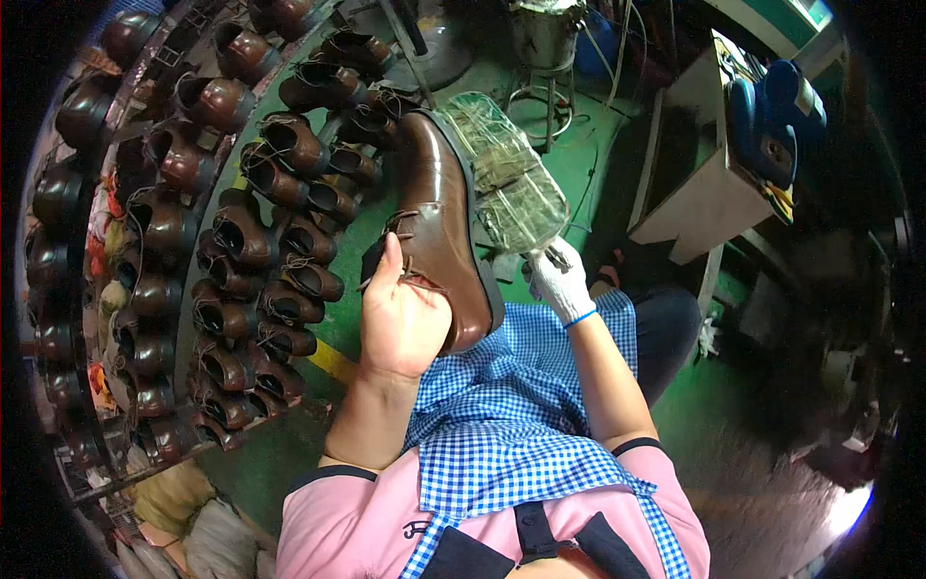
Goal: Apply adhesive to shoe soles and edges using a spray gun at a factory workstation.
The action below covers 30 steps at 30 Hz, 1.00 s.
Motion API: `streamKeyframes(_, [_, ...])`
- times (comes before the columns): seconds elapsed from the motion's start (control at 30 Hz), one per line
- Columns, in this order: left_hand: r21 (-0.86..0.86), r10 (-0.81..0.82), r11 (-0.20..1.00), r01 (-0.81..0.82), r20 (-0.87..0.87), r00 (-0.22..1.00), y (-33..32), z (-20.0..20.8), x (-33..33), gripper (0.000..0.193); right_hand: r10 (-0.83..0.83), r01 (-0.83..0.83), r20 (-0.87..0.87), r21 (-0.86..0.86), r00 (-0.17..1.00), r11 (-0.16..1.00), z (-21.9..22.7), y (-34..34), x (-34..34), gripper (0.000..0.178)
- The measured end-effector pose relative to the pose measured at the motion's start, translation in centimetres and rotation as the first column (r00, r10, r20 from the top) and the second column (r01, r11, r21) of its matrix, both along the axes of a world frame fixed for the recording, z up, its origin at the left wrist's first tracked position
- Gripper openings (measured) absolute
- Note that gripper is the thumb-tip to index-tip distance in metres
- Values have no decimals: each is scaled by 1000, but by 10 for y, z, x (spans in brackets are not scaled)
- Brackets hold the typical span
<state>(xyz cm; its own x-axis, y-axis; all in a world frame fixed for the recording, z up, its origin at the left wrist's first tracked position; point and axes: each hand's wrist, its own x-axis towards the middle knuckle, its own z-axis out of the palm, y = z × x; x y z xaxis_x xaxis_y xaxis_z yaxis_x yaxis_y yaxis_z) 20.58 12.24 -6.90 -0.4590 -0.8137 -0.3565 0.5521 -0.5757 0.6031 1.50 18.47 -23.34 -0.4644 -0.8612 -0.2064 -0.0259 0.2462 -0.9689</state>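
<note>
My bare left hand (405,323) is closed around the opened top of a brown leather lace-up shoe (434,193), its thumb lying along the laces. The shoe is held up on its side with the toe pointing away from me, its dark sole edge facing right. Just right of the shoe is a greenish block wrapped in clear plastic (506,174). My right hand (559,282), in a white knit glove with a blue cuff, is curled at the block's near end. Something small and dark shows at its fingers; I cannot make out what it is.
A rack (207,439) at left carries rows of similar brown shoes (241,236). At right stands a white cabinet (680,207) with blue objects (776,116) on it. A metal pot on a stand (545,43) is at the far side, above a green floor (603,145).
</note>
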Motion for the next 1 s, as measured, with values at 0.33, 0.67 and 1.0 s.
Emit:
streamKeyframes(0.33, [59, -81, 995, 85, -64, 995, 9, 17, -10, 70, -43, 35, 137, 61, 990, 998, 9, 0, 6, 22])
streamKeyframes(0.67, [47, -37, 998, 43, -125, 991, 7, 7, 3, 57, -221, 232, 362, 14, 905, 973, 48, 12, -1, 28])
streamKeyframes(1.0, [74, -2, 997, 5, -45, 999, -6, 26, -13, 54, -183, 224, 337, -86, 924, 971, 114, 29, -28, 34])
